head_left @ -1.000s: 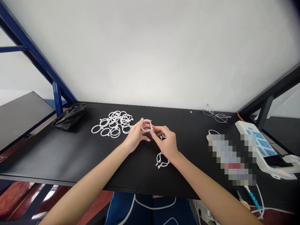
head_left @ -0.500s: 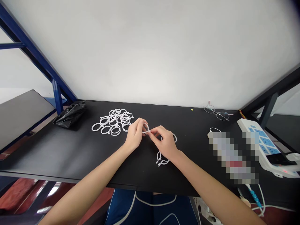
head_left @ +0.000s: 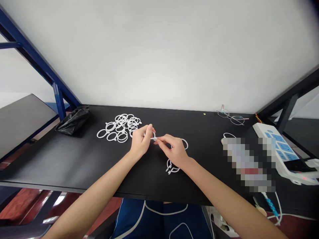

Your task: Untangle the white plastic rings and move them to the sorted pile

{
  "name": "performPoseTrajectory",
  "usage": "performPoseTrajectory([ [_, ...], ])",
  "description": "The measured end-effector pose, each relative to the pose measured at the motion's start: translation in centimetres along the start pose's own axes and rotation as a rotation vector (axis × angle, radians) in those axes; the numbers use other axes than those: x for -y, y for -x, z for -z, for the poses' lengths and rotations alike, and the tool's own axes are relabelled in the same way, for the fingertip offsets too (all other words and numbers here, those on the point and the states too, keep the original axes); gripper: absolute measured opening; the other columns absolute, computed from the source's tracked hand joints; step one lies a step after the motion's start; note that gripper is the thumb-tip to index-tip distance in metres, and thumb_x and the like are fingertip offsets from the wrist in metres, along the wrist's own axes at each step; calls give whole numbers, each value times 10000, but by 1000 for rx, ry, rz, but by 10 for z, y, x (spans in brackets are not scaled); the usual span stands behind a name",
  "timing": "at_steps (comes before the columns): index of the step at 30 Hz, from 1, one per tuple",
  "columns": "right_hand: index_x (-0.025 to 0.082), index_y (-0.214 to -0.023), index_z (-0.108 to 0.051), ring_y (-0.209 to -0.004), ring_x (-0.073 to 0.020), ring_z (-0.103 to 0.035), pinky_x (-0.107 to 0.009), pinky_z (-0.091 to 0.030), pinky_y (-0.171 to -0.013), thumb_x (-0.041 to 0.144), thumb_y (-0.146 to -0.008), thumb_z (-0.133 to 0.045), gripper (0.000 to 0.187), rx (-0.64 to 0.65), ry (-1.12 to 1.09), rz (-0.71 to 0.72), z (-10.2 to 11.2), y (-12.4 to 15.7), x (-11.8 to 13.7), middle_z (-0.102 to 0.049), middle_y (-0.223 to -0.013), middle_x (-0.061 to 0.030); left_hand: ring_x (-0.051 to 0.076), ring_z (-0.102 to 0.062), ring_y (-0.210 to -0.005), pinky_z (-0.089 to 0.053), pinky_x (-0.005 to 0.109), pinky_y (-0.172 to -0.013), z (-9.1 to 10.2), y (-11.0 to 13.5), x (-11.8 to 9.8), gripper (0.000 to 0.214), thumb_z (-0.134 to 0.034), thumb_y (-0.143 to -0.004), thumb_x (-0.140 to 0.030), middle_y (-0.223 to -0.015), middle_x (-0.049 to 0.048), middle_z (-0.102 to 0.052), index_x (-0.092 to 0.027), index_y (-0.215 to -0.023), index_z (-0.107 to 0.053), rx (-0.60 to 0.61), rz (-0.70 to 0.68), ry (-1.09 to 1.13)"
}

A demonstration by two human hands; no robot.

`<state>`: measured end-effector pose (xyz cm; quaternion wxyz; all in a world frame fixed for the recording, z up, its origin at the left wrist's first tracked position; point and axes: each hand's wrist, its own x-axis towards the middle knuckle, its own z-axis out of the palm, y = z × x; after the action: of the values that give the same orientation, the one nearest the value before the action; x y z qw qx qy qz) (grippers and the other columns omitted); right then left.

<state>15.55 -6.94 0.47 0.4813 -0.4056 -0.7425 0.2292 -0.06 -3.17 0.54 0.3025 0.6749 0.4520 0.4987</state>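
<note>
Between my hands is a small white plastic ring (head_left: 154, 134), held just above the black tabletop. My left hand (head_left: 141, 138) is closed around its left side, thumb on top. The fingertips of my right hand (head_left: 173, 149) pinch the ring's right side, at what looks like its small clasp. To the left lies a loose pile of similar white rings (head_left: 121, 126), several of them overlapping. A few more white rings (head_left: 173, 170) lie beside and below my right hand, some with their ends parted; that hand covers part of them.
A crumpled black plastic bag (head_left: 73, 121) lies at the back left. Eyeglasses (head_left: 236, 120) rest near the wall on the right. A blurred-out device (head_left: 249, 164) with a cable and a white power strip (head_left: 281, 149) occupy the right side. The black table (head_left: 62, 166) meets a white wall.
Both hands have shifted slightly left with the ring. My left thumb now points more upward, and my right fingertips stay at the ring's right side.
</note>
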Motion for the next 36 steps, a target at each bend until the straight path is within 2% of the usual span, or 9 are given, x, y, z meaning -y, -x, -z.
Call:
performPoseTrajectory([
  [7, 197, -869, -673, -691, -174, -696, -295, -553, -659, 275, -918, -543, 160, 0, -60, -91, -1, -1, 2, -742, -804, -46, 104, -445, -455, -344, 238, -512, 2, 0, 2, 442, -408, -930, -516, -531, -23, -503, -170, -769, -633, 23, -31, -9],
  [13, 199, -888, -668, -700, -171, -699, -304, -548, -692, 237, -918, -535, 142, -5, -13, -74, -1, 0, -1, -743, -815, -41, 108, -454, -503, -345, 229, -521, 1, 0, -1, 370, -458, -913, -483, -599, -14, -534, -171, -811, -629, 13, -7, -11],
  [29, 204, -806, -648, -668, -168, -695, -291, -547, -664, 247, -918, -533, 167, -6, -24, -108, -2, -1, 6, -735, -755, -28, 103, -441, -475, -338, 235, -500, 0, 1, -2, 436, -409, -924, -526, -556, -26, -488, -171, -769, -609, 46, 33, -11],
  [36, 204, -806, -645, -635, -161, -681, -288, -538, -651, 243, -915, -534, 160, -13, 10, -81, -2, -1, 5, -729, -744, -23, 102, -434, -461, -339, 239, -494, -1, -1, 1, 493, -373, -928, -571, -527, -37, -427, -169, -777, -615, 58, 45, 28],
])
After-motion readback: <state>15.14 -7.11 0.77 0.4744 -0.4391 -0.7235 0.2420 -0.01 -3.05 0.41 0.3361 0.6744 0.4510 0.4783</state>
